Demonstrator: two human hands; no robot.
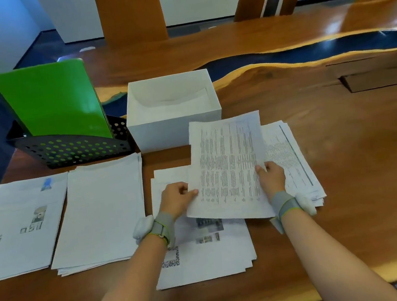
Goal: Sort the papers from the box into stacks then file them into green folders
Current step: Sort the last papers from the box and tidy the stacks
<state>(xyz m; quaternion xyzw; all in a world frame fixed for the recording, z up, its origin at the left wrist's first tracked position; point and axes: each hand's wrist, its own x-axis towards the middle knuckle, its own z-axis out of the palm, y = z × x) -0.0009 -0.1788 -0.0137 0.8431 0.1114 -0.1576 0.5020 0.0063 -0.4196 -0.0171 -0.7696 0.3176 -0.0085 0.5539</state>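
A sheet of dense printed text [227, 166] is held above the table between both hands. My left hand [177, 198] pinches its lower left edge and my right hand [271, 177] pinches its right edge. Under it lies a stack with pictures and a QR code [206, 253]. A text stack [292, 160] lies to the right. Further left are a blank-topped stack [99, 214] and a picture stack [20, 224]. The white box [174, 125] stands behind, with a curled sheet inside. Green folders [49, 101] stand in a black mesh holder [73, 149].
The wooden table [357, 154] has a blue resin strip running across its far part and a rectangular recess at the right. Wooden panels stand beyond the far edge. The near table edge runs under my forearms.
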